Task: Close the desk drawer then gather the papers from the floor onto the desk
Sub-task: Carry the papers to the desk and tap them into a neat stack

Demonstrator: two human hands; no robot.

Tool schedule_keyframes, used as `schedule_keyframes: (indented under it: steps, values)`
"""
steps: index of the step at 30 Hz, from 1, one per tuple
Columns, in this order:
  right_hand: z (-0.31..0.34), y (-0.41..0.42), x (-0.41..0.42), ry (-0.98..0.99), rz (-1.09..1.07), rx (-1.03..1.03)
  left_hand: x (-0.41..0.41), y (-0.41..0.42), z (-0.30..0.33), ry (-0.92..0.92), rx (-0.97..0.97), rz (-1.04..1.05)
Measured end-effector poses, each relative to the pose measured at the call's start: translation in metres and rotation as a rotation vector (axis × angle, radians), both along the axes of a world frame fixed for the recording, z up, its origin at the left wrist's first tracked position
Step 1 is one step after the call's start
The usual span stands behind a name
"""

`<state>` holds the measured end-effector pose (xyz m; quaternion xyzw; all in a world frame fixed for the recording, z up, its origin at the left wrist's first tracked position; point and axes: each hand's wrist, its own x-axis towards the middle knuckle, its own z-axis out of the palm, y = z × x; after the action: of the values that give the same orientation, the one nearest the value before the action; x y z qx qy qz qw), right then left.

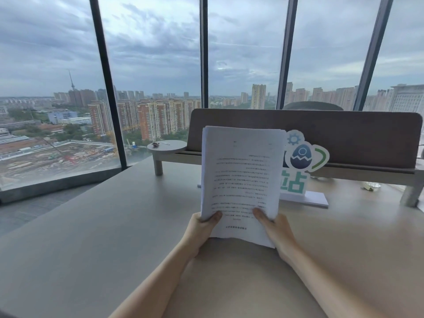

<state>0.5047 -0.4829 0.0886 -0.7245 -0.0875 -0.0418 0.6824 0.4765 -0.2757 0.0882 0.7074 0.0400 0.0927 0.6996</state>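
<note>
Floor-to-ceiling window (149, 65) behind the desk, dark frames, overcast sky and city blocks beyond. Desk (91, 226): pale grey top, fills the lower frame; left edge runs toward the window. Brown divider panel (344, 131) stands upright along the far edge, with a low shelf at its foot. Round grey side stand (166, 146) at the panel's left end, small items on top, too small to identify. Card sign (302, 166) with an egg picture and teal characters stands on a white base near the far edge, just behind the papers and partly hidden by them.

Papers (241, 180): one thick stack of printed sheets, held upright above the desk's middle. Cannot tell whether the bottom edge touches the top.

Left hand (203, 228) is closed on the stack's lower left corner, thumb on the front sheet. Right hand (275, 228) is closed on the lower right corner, thumb likewise on the front.
</note>
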Motion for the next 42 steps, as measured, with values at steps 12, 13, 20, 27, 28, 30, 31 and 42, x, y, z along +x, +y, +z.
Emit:
schedule_keyframes:
  steps: [12,13,20,27,28,30,31,42]
  values:
    - [0.03,0.08,0.022,0.069,-0.05,-0.041,-0.025,0.095,0.03,0.145,-0.173,0.046]
    - [0.03,0.092,0.026,0.081,-0.033,-0.088,-0.028,0.107,0.028,0.149,-0.176,0.073]
    - [0.018,0.189,0.052,0.226,0.133,-0.34,-0.036,0.195,0.016,0.29,-0.155,0.263]
    - [0.003,0.263,0.079,0.247,0.15,-0.39,0.01,0.268,0.012,0.38,0.28,0.466]
    - [0.002,0.27,0.083,0.24,0.157,-0.396,0.016,0.277,0.012,0.383,0.338,0.467]
    - [0.001,0.283,0.09,0.233,0.177,-0.404,0.027,0.293,0.013,0.385,0.414,0.449]
    - [0.0,0.289,0.094,0.23,0.181,-0.407,0.032,0.301,0.014,0.392,0.451,0.441]
    - [-0.014,0.323,0.124,0.222,0.174,-0.424,0.087,0.354,0.011,0.508,0.743,0.367]
